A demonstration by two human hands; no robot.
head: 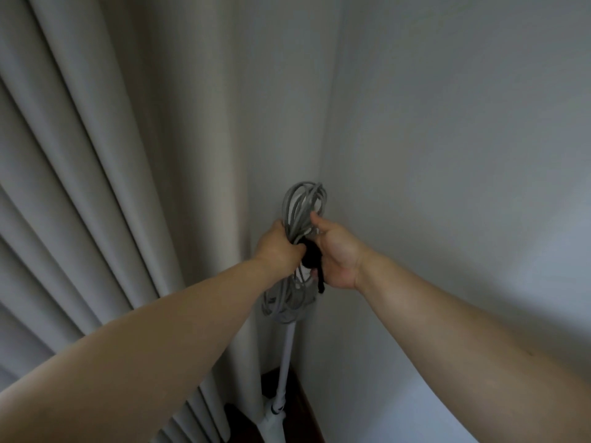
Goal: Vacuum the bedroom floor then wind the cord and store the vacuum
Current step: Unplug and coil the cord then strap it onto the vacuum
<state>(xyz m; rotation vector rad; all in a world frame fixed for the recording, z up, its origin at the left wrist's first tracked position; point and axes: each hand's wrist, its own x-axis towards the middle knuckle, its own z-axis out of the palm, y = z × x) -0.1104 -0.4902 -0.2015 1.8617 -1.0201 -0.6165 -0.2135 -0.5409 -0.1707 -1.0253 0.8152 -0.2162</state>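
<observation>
A grey cord (pixel 300 203) is wound into a long bundle of several loops, held up in the room's corner. A black strap (pixel 315 262) wraps its middle, with one end hanging down. My left hand (pixel 279 247) grips the bundle at the strap from the left. My right hand (pixel 335 251) holds the bundle from the right, thumb up against the loops. Below the bundle the white vacuum tube (pixel 286 372) stands upright in the corner, running down to its white floor head (pixel 271 423). The vacuum's top is hidden behind the cord and my hands.
A pale pleated curtain (pixel 112 187) hangs along the left. White walls (pixel 447 155) meet in the corner right behind the cord. A strip of dark wooden floor (pixel 300 407) shows around the vacuum's foot.
</observation>
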